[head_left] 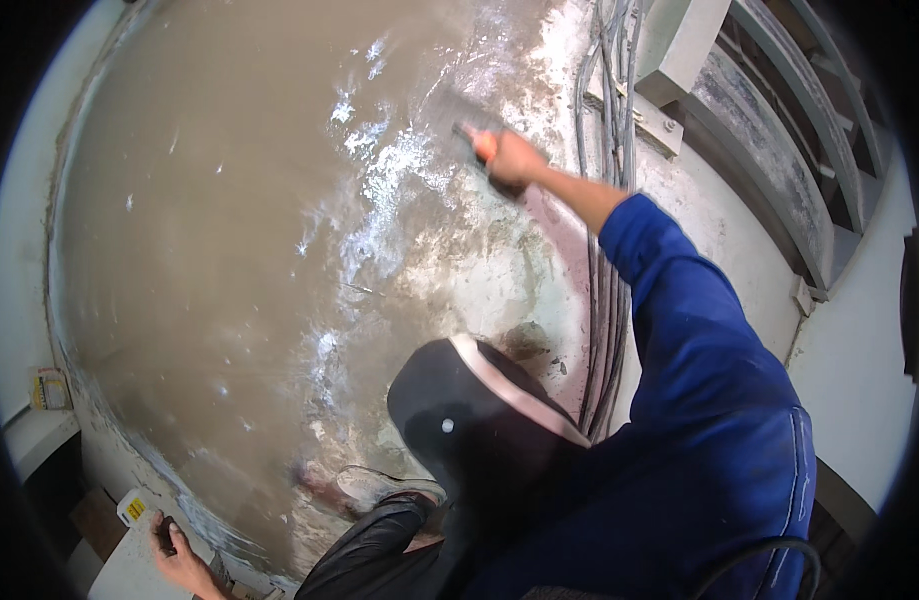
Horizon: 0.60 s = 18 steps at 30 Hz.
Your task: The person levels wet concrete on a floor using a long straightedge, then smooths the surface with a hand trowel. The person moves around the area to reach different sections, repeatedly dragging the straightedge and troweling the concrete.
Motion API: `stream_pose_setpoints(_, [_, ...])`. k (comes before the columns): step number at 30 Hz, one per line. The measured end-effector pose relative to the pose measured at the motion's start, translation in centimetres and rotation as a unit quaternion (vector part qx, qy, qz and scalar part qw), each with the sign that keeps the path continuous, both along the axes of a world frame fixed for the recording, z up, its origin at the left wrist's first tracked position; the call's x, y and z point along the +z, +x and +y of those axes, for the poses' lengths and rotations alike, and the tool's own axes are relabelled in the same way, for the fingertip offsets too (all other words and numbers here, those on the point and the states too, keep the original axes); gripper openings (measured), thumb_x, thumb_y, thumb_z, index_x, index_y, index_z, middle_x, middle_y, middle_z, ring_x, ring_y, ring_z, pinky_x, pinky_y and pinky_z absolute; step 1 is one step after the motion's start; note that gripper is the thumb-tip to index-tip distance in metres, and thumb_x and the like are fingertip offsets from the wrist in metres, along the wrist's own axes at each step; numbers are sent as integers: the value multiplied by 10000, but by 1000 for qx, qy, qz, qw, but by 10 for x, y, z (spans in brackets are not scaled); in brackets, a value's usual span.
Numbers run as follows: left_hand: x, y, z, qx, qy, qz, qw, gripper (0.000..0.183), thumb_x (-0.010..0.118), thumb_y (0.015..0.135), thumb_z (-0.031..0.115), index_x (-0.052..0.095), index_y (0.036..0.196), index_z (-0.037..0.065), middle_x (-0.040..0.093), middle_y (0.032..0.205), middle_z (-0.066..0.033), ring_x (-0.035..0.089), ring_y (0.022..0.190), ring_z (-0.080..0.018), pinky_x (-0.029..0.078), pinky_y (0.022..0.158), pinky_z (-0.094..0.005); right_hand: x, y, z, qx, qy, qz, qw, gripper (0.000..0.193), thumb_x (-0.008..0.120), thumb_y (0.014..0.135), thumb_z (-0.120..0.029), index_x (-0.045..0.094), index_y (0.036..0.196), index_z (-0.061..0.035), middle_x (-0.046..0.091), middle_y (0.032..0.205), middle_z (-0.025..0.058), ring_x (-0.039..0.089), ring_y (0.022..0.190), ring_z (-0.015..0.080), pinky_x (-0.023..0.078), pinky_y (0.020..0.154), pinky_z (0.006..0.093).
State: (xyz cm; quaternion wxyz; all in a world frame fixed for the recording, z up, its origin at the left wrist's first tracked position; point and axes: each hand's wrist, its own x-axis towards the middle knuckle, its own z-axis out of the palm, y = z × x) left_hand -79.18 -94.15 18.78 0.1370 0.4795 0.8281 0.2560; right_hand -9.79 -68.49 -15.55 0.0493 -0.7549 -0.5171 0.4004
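Note:
My right hand (516, 163) reaches far out from a blue sleeve. It is closed round the orange handle of a trowel (485, 146), whose grey blade is smeared by motion over the floor. Under the blade, smooth grey-brown wet mortar (209, 220) meets a rough, whitish patchy strip (479, 265). At the lower left edge, my left hand (182, 562) has its fingers bent about a small dark thing that I cannot make out. Close by it is a white container (132, 507) with a yellow label.
A bundle of grey cables (604, 300) runs along the right side of the floor. Beyond it stand curved-looking metal steps (779, 150). A small box (49, 390) sits by the left wall. A dark cap (429, 400) hides the floor at lower middle, above a shoe (374, 484).

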Motion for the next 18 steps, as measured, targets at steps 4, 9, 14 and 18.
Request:
stream_pose_setpoints(4, [-17, 6, -8, -34, -18, 11, 999, 358, 591, 962, 119, 573, 1251, -91, 630, 1159, -134, 588, 1078, -194, 450, 970, -318, 5, -47, -89, 249, 19, 6, 968, 227, 611, 805, -145, 633, 964, 16, 680, 948, 254, 668, 886, 391, 536, 813, 473])
stream_pose_setpoints(9, [-17, 11, -20, 26, -9, -30, 999, 356, 602, 964, 125, 571, 1254, -79, 630, 1108, -100, 572, 1008, -154, 444, 892, -271, -4, 16, -47, -53, 58, -52, 996, 419, 575, 935, -409, 666, 971, -2, 689, 909, 247, 679, 797, 396, 535, 747, 467])
stream_pose_setpoints(14, [-15, 11, -40, 80, -20, -49, 995, 348, 622, 967, 139, 582, 1248, -61, 617, 1077, -59, 542, 950, -108, 426, 834, -237, -1, 52, 16, -183, 72, -54, 979, 290, 697, 801, -212, 672, 990, 6, 702, 905, 239, 720, 823, 319, 554, 666, 434])
stream_pose_setpoints(18, [-15, 11, -49, 81, -27, -43, 995, 352, 621, 965, 137, 582, 1249, -67, 621, 1089, -64, 549, 971, -123, 429, 858, -252, -6, -38, -21, -31, 43, -24, 998, 347, 662, 830, -281, 683, 939, 47, 700, 949, 243, 699, 867, 357, 540, 781, 441])
